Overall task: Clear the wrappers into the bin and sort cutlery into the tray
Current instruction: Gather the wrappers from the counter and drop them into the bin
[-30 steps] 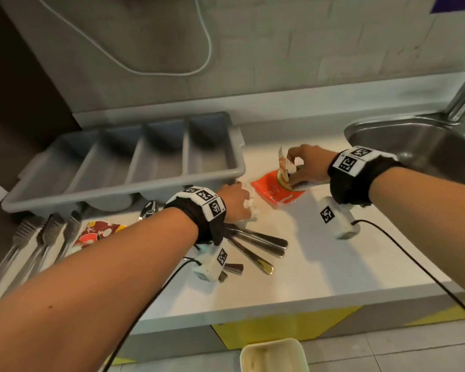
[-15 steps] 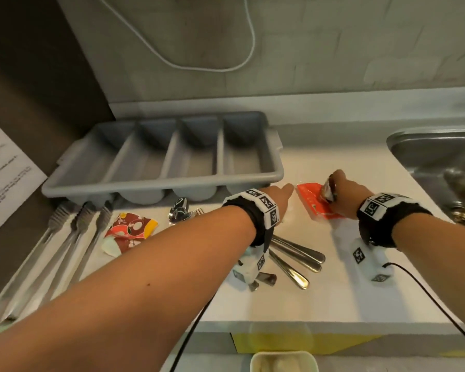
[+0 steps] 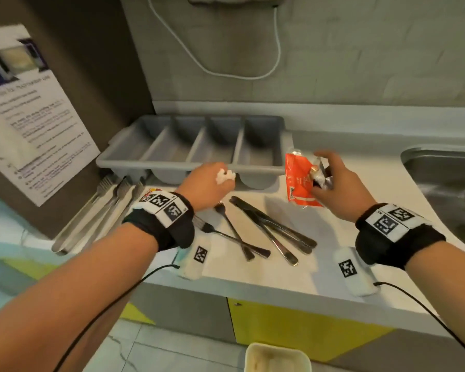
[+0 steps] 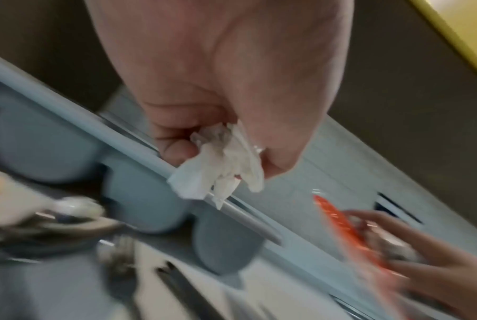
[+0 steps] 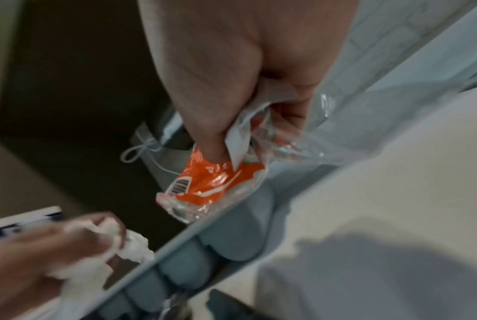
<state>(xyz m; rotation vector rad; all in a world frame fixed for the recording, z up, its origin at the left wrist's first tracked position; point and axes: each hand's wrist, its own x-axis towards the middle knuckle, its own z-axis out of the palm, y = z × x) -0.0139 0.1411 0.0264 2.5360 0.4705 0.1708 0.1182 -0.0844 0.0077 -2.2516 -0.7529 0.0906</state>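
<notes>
My left hand (image 3: 212, 182) (image 4: 226, 138) grips a crumpled white wrapper (image 3: 224, 175) (image 4: 218, 173) just above the counter, in front of the grey cutlery tray (image 3: 172, 130). My right hand (image 3: 330, 181) (image 5: 245, 112) holds an orange wrapper (image 3: 298, 181) (image 5: 212, 179) together with clear and silvery wrappers (image 3: 320, 174), lifted off the counter at the tray's right end. Several forks and knives (image 3: 266, 229) lie crossed on the white counter between my wrists. More forks (image 3: 97, 213) lie at the left. A red-yellow wrapper (image 3: 151, 193) peeks out behind my left wrist.
A steel sink (image 3: 446, 189) is at the right. A cream bin (image 3: 278, 358) stands on the floor below the counter edge. A printed notice (image 3: 30, 111) hangs on the dark wall at left. A white cable (image 3: 226, 73) loops on the tiled back wall.
Both hands have risen off the counter with their wrappers; the orange wrapper, flat on the counter before, now hangs from my right hand. The head view has shifted back and left.
</notes>
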